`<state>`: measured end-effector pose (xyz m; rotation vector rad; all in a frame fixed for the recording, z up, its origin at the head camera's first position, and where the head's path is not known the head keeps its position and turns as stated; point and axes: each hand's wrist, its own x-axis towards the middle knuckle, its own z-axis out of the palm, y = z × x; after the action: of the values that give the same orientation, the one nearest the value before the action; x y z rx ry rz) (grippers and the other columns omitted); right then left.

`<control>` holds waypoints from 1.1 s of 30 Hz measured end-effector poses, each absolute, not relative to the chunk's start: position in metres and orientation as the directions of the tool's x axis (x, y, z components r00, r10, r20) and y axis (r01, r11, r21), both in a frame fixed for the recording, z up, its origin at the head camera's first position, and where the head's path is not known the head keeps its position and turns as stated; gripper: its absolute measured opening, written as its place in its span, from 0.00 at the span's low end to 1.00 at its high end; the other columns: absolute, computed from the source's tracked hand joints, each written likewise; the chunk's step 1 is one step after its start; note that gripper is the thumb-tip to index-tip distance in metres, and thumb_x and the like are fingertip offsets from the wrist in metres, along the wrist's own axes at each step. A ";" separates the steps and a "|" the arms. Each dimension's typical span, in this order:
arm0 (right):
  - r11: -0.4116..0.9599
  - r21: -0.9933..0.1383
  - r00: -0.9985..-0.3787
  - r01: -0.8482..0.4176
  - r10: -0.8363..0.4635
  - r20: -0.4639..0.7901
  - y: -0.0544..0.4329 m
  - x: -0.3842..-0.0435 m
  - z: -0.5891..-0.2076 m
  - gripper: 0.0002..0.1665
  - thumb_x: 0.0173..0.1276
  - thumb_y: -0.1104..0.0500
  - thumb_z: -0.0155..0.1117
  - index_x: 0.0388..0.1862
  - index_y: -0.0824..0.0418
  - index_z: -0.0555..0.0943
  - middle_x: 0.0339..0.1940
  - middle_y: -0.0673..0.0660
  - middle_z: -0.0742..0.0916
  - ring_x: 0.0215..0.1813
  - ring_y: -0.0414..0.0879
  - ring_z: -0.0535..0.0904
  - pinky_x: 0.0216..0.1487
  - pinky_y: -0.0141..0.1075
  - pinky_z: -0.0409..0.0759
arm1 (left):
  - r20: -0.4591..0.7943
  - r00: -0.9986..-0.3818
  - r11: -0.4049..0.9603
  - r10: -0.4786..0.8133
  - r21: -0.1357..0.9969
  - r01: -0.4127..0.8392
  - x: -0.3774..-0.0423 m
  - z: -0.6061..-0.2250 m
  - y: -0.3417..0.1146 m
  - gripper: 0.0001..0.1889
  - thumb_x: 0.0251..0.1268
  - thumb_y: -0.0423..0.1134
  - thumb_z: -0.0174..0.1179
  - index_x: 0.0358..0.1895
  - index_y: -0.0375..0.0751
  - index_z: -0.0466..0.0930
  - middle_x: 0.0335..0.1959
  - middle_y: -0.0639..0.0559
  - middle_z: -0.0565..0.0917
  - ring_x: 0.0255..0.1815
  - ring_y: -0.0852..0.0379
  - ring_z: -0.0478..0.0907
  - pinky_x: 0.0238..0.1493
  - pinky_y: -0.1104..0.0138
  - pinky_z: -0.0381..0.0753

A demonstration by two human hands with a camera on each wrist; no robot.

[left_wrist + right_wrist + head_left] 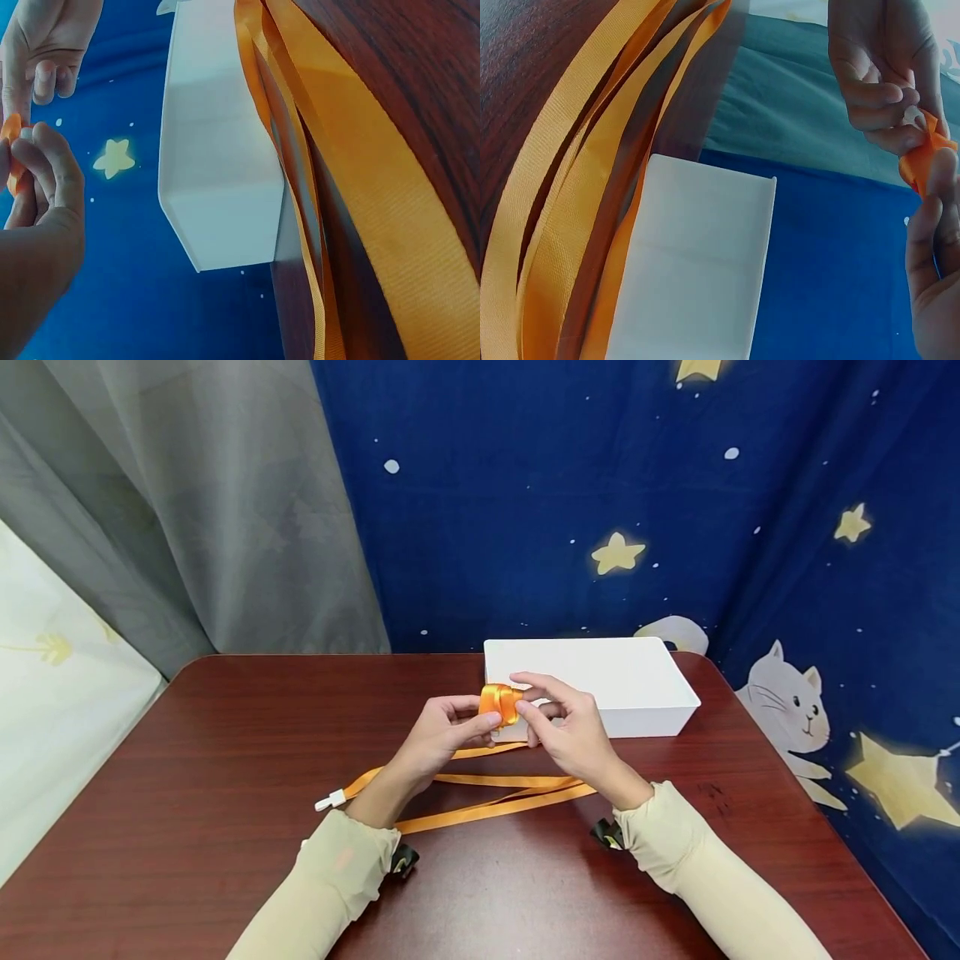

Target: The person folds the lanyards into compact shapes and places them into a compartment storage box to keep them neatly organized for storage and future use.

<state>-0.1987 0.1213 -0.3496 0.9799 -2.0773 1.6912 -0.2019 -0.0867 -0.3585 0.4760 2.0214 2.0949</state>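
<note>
The left arm (378, 797) hides part of the orange strap (495, 807); the right wrist view's bottom edge crops the white box (694, 255).

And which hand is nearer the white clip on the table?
The left hand: the white clip lies on that side, while the right hand is farther across, by the white box.

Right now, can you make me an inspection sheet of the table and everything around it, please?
Surface: shiny red-brown wood-grain table.
Job's things: small folded bundle of satiny orange ribbon, held up; long flat orange ribbon strands across the table; small white clip at one end.
Clutter: white rectangular box beyond the hands.
Left hand: pinches the bundle.
Right hand: pinches the bundle's other side.
Cables: nothing seen.
Surroundings: dark blue star-patterned curtain; plain grey curtain.
</note>
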 end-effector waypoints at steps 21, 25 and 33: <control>0.081 -0.779 -0.741 -0.621 -0.384 0.551 0.119 -0.194 -0.348 0.21 0.69 0.72 0.62 0.61 0.66 0.79 0.39 0.61 0.87 0.35 0.54 0.87 0.35 0.36 0.85 | 0.108 -0.926 -0.006 0.362 0.993 0.114 -0.202 -0.359 -0.086 0.16 0.66 0.38 0.67 0.52 0.31 0.83 0.42 0.42 0.87 0.40 0.41 0.84 0.46 0.56 0.85; 0.079 -0.756 -0.722 -0.650 -0.375 0.582 0.119 -0.193 -0.349 0.21 0.67 0.74 0.63 0.59 0.67 0.80 0.40 0.61 0.84 0.34 0.56 0.87 0.34 0.34 0.85 | 0.121 -0.933 -0.001 0.339 0.992 0.128 -0.202 -0.358 -0.086 0.15 0.66 0.38 0.66 0.51 0.31 0.84 0.43 0.41 0.86 0.37 0.47 0.84 0.50 0.46 0.82; 0.115 -0.705 -0.701 -0.700 -0.301 0.646 0.125 -0.199 -0.352 0.20 0.67 0.73 0.63 0.58 0.67 0.80 0.39 0.59 0.82 0.31 0.52 0.86 0.35 0.34 0.84 | 0.102 -0.949 -0.017 0.298 0.995 0.102 -0.204 -0.356 -0.080 0.15 0.66 0.39 0.67 0.50 0.32 0.83 0.43 0.40 0.85 0.40 0.42 0.85 0.47 0.49 0.83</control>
<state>-0.1990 0.1250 -0.3520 0.9765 -2.0571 1.6116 -0.2035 -0.0797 -0.3556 0.4307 2.0982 2.1023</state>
